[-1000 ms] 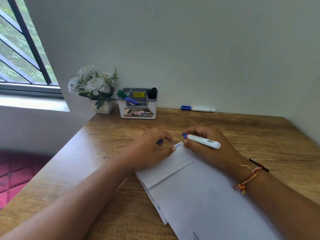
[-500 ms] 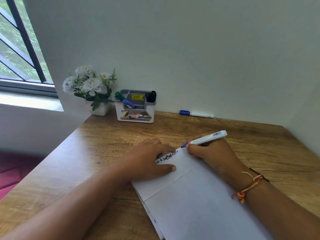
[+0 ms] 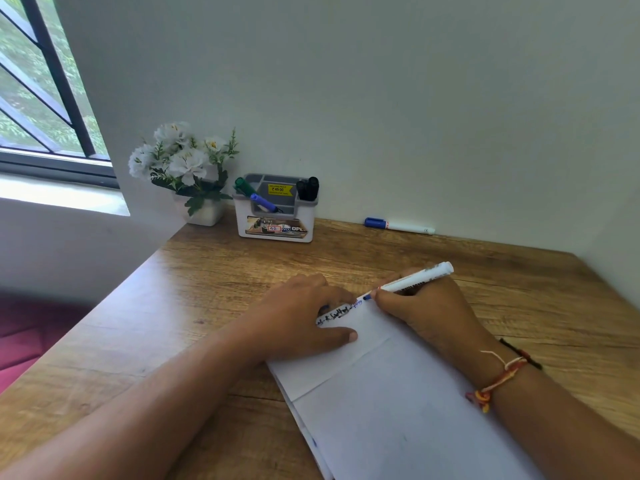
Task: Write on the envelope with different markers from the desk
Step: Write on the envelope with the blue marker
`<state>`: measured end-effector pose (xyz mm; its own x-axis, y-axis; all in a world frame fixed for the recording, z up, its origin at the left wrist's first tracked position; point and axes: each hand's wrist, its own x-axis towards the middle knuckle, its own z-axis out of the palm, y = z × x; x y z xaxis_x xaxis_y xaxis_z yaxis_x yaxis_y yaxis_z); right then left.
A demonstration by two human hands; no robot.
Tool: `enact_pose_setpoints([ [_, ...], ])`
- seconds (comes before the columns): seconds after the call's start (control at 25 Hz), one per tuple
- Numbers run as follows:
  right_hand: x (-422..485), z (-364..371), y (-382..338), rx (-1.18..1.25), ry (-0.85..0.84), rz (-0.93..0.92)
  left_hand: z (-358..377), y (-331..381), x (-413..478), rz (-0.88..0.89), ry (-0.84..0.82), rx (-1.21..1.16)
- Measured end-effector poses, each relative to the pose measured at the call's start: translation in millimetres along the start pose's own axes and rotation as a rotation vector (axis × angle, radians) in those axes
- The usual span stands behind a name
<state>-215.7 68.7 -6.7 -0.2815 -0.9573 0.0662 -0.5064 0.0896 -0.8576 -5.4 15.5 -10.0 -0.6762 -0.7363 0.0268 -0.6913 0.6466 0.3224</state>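
Note:
A white envelope (image 3: pixel 388 403) lies on the wooden desk (image 3: pixel 194 306), with black and blue writing along its far edge. My right hand (image 3: pixel 426 306) grips a white marker (image 3: pixel 415 277) with a blue tip, and the tip touches the envelope's far edge. My left hand (image 3: pixel 301 320) lies flat on the envelope's left part and pins it down; something blue shows under its fingers. A grey and white holder (image 3: pixel 277 220) at the back holds green, blue and black markers. A capped blue marker (image 3: pixel 398 225) lies by the wall.
A small white pot of white flowers (image 3: pixel 187 168) stands left of the holder. A window (image 3: pixel 38 98) with dark bars is at the far left. The desk's left edge drops to a red floor. Walls close the desk at the back and right.
My right hand swung the marker from lying nearly flat to a writing tilt, tip at the envelope's far edge. My left hand slid back, uncovering the line of black and blue writing.

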Motion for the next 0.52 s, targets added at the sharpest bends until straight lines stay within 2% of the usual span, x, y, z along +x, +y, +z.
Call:
enact_pose_setpoints([
  [0.52, -0.1, -2.2, -4.5, -0.066, 0.022, -0.018, 0.0, 0.2, 0.0, 0.009, -0.005, 0.002],
])
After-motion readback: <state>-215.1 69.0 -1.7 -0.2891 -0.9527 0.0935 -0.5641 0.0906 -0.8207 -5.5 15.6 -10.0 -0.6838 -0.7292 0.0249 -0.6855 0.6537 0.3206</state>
